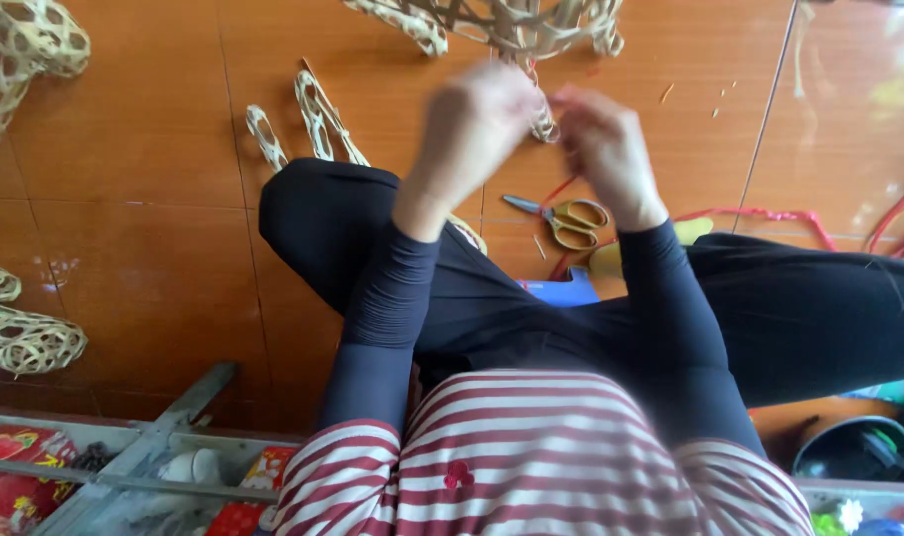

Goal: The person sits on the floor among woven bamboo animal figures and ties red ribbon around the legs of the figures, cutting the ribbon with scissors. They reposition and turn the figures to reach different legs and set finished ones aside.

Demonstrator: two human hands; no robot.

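- Both hands up close together over the orange floor point(144, 149), a bit blurred
- Left hand point(472, 124) curled in a loose fist, right at the bottom edge of the woven bamboo frame point(512, 25)
- Right hand point(606, 144) curled too, fingertips pinched near a thin red string point(556, 99)
- Hard to tell what sits inside each fist, too blurry; looks like pinching the string and a strip of the frame, not sure
- Woven frame at the top of the view, in front of the crossed legs, its low end reaching down between the two hands
- Looks very light, full of holes, made of thin pale strips
- Strips likely springy and a little stiff, easy to bend, easy to crack if squeezed hard
- Best hold probably at a thick rim or where strips cross, not on one thin strip
- String looks soft and floppy, slippery in the fingers, needs a tight pinch near the end
- Yellow scissors point(569, 220) flat on the floor just under the hands, apart from them
- More red string point(770, 213) lying on the floor to the right
- Other woven pieces point(25, 337) far off on the left side, not touched
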